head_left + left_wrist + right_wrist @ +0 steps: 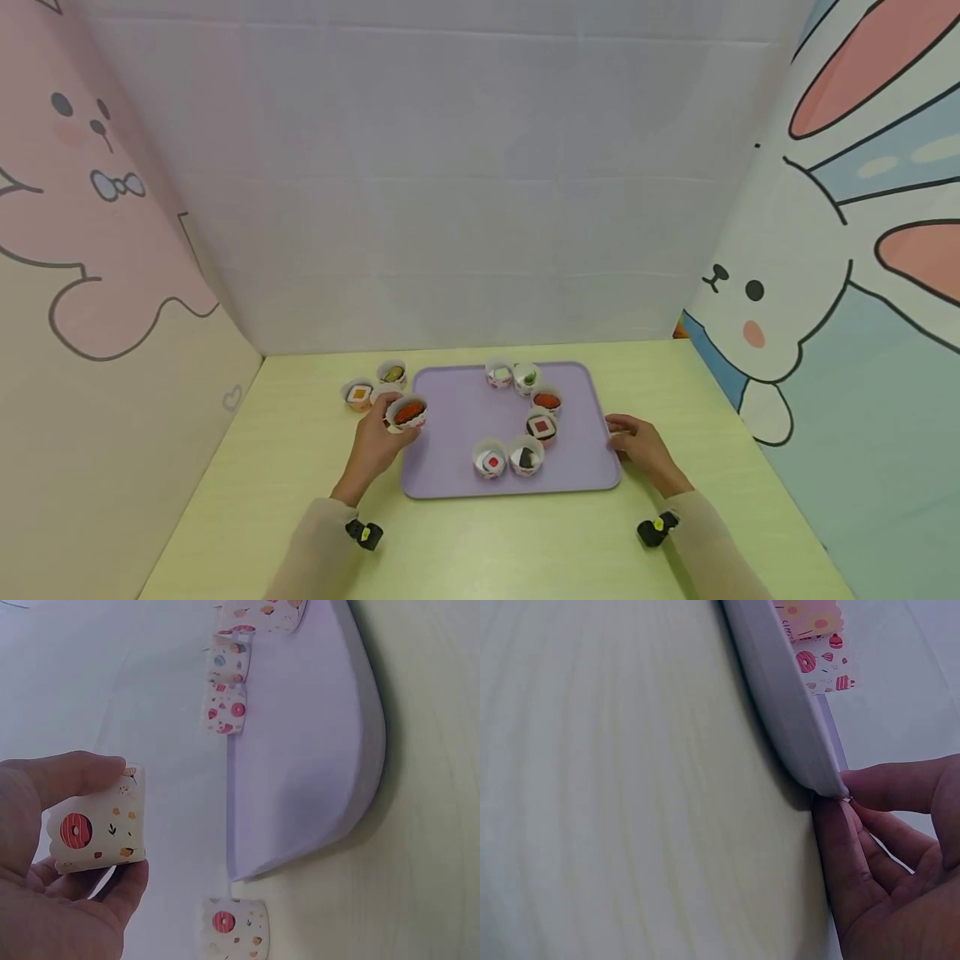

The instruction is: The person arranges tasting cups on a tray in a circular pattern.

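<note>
My left hand (369,450) grips a printed paper cup (101,829) with an orange-red topped sushi piece (409,412) inside. It holds the cup raised near the left edge of a lilac tray (450,442). The tray's right rim is pinched by my right hand (643,447), thumb above and fingers at the underside. Several paper cups with toy-like sushi pieces stand on the tray, among them an orange-red one (547,402) and one with a red square centre (541,427). The tray's left part carries no cups.
Left of the tray stand a cup with a yellow-orange square (359,396) and one with a greenish piece (392,374). Another cup (384,392) is partly hidden behind my left hand. A white curtain (480,183) hangs behind the pale wooden table (480,550).
</note>
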`<state>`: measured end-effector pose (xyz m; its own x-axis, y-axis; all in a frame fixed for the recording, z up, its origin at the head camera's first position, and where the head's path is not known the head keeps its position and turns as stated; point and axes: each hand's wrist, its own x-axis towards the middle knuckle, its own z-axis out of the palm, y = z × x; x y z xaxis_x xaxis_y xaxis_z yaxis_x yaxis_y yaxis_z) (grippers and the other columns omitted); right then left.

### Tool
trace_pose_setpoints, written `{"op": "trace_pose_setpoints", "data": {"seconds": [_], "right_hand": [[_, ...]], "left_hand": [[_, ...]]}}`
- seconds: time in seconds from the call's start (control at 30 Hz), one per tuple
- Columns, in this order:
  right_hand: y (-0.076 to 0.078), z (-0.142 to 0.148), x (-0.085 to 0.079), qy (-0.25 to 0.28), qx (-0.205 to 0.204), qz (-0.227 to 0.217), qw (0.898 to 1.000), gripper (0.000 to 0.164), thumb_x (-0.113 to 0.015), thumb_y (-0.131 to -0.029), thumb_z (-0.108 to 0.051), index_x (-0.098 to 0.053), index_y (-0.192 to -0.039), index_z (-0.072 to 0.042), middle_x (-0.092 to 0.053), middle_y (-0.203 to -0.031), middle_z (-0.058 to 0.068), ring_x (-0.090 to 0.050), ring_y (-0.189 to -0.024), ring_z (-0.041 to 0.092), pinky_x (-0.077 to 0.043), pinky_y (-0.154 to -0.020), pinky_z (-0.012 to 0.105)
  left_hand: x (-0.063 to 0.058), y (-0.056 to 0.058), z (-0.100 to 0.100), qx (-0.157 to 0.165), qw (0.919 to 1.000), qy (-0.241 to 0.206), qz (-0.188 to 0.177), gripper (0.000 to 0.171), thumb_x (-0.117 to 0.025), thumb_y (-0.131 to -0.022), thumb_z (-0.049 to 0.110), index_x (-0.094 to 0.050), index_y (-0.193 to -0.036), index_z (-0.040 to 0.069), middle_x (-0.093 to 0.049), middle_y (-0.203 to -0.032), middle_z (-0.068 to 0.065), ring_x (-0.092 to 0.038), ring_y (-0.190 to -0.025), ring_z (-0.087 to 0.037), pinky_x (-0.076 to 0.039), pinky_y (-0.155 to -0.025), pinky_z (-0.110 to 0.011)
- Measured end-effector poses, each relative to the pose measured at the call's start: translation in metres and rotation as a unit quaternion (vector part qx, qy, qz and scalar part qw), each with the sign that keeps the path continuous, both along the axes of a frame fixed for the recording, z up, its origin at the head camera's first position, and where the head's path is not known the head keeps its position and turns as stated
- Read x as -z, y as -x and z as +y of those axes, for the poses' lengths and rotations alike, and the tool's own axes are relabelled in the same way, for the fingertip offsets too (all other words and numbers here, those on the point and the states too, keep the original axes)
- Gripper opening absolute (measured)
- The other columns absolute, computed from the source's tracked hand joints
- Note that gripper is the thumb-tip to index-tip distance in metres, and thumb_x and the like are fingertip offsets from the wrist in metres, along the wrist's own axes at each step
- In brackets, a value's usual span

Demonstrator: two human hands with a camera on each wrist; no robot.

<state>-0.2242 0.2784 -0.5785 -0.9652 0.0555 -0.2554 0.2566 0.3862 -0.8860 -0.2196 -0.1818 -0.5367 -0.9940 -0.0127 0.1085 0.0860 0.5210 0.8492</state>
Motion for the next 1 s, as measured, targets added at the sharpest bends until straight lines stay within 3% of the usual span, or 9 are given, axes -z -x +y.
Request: {"op": "trace_pose_setpoints", "data": {"seconds": [0.13,0.3,0.43,0.6,0.87,1.0], "right_hand": [[0.001,0.0,0.0,-0.001,0.006,-0.004,1.0,0.05,-0.061,-0.088,-0.001,-0.053,-0.137,0.001,-0.059,-0.127,0.023,-0.064,-0.095,0.017,-0.057,-0.074,0.029],[0.003,0.001,0.003,-0.002,0.005,-0.007,1.0,0.051,-0.061,-0.088,-0.002,-0.052,-0.138,0.0,-0.058,-0.129,0.023,-0.065,-0.095,0.017,-0.057,-0.075,0.029],[0.002,0.002,0.004,0.006,0.003,-0.004,1.0,0.051,-0.06,-0.088,-0.002,-0.052,-0.138,0.0,-0.058,-0.129,0.023,-0.065,-0.095,0.017,-0.057,-0.075,0.029],[0.001,0.002,0.004,0.007,0.0,-0.001,1.0,0.051,-0.06,-0.088,-0.001,-0.052,-0.138,0.001,-0.058,-0.128,0.023,-0.065,-0.095,0.017,-0.057,-0.075,0.029],[0.003,0.003,0.006,0.008,-0.002,0.004,1.0,0.051,-0.06,-0.088,-0.002,-0.052,-0.138,0.002,-0.059,-0.127,0.023,-0.065,-0.094,0.016,-0.057,-0.074,0.028],[0.003,0.003,0.006,0.01,-0.003,0.003,1.0,0.051,-0.06,-0.088,-0.001,-0.051,-0.138,0.001,-0.058,-0.127,0.023,-0.066,-0.093,0.016,-0.057,-0.074,0.028]], "left_hand": [[0.008,0.001,0.014,0.006,0.9999,0.013,-0.002,0.059,-0.079,-0.077,0.015,-0.054,-0.131,0.013,-0.067,-0.12,-0.014,-0.06,-0.099,-0.025,-0.048,-0.074,-0.032],[0.02,0.004,0.03,0.014,0.999,0.025,-0.035,0.06,-0.082,-0.076,0.018,-0.056,-0.129,0.014,-0.066,-0.123,-0.012,-0.059,-0.1,-0.024,-0.049,-0.077,-0.035],[0.027,0.005,0.039,0.015,0.9985,0.021,-0.048,0.058,-0.082,-0.074,0.016,-0.057,-0.126,0.013,-0.065,-0.123,-0.012,-0.056,-0.088,-0.021,-0.046,-0.069,-0.031],[0.032,0.004,0.047,0.022,0.9984,0.025,-0.046,0.055,-0.083,-0.073,0.014,-0.057,-0.122,0.011,-0.068,-0.115,-0.014,-0.053,-0.076,-0.017,-0.042,-0.063,-0.028],[0.041,0.003,0.06,0.031,0.998,0.047,-0.028,0.054,-0.085,-0.073,0.014,-0.057,-0.119,0.007,-0.068,-0.113,-0.017,-0.062,-0.076,-0.018,-0.052,-0.069,-0.033],[0.046,0.002,0.065,0.031,0.9975,0.06,-0.018,0.053,-0.084,-0.073,0.015,-0.057,-0.118,0.007,-0.069,-0.113,-0.017,-0.065,-0.084,-0.022,-0.053,-0.074,-0.038]]}}
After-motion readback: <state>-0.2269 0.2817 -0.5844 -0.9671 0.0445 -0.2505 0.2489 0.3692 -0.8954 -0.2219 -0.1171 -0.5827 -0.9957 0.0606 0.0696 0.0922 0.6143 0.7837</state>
